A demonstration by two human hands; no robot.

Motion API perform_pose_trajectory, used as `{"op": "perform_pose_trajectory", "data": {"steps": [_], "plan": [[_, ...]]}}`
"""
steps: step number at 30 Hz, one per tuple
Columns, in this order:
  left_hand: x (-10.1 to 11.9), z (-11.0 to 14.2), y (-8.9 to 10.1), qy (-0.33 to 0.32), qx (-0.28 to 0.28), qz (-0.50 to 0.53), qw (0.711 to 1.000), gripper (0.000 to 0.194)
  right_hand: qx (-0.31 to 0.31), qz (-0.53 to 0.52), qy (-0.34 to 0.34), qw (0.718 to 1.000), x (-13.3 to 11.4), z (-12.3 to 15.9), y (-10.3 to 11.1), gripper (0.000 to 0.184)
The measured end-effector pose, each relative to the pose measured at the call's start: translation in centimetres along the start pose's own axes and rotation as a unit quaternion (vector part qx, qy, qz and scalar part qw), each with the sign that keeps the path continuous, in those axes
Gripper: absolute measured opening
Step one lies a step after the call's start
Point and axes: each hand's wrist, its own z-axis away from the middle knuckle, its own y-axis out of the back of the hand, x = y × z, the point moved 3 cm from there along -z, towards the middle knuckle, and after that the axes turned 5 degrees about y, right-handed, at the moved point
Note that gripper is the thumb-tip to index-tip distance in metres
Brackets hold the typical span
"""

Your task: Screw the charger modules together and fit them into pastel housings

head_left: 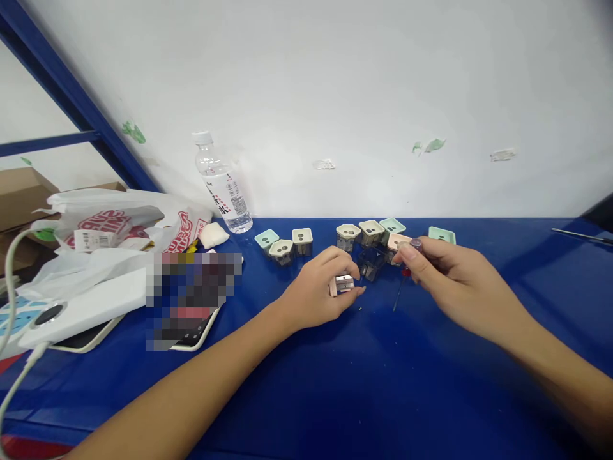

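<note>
My left hand (320, 289) rests on the blue table (335, 383), fingers curled round a small metal sharpener block (343, 283). My right hand (447, 271) pinches the top of a small screwdriver (403, 281) with a red handle; its thin shaft points down to the table. A dark clear casing (371, 262) sits between the hands. Behind them stand several small square sharpener housings: cream ones (371, 231), mint ones (266, 239) and a pink one (397, 241). A tiny dark speck, perhaps a screw (360, 309), lies just below my left hand.
A water bottle (223, 185) stands by the white wall. Left of it lie plastic bags (115, 223), a white power bank (81, 306) with cable, a phone (191, 332) and cardboard boxes (19, 198). A blue metal frame (71, 96) rises at left. A thin rod (582, 235) lies far right.
</note>
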Motion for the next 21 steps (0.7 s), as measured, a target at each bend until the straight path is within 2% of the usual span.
{"op": "perform_pose_trajectory", "data": {"steps": [11, 16, 21], "plan": [[0.2, 0.1, -0.2, -0.005, -0.032, 0.022, 0.999, 0.009, -0.056, -0.068, -0.024, 0.996, 0.2, 0.5, -1.9, 0.059], [0.2, 0.1, -0.3, 0.006, -0.048, 0.023, 0.999, 0.004, -0.056, -0.083, -0.039, 0.994, 0.1, 0.5, -1.7, 0.058], [0.0, 0.1, -0.2, 0.017, -0.045, 0.03, 0.998, 0.007, -0.038, -0.087, -0.039, 0.995, 0.2, 0.4, -1.3, 0.055]]}}
